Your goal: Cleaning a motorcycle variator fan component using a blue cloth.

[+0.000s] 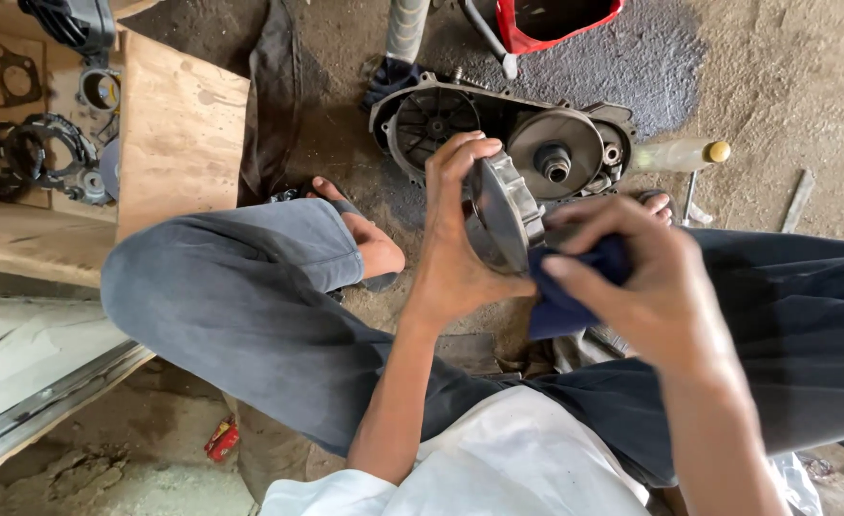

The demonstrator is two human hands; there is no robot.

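My left hand [455,244] grips a round grey metal engine part [503,210], a finned disc held on edge above my knees. My right hand [646,277] presses a dark blue cloth [565,296] against the disc's face. Just beyond the disc, an open engine case [498,129] lies on the dirt floor, showing a fan wheel on its left and a round pulley on its right.
An open cardboard box [178,129] at the upper left holds gaskets and black ring-shaped parts. A red container [551,19] stands behind the case. A screwdriver with a pale handle [675,155] lies at the right. My sandalled foot [364,239] rests beside the case.
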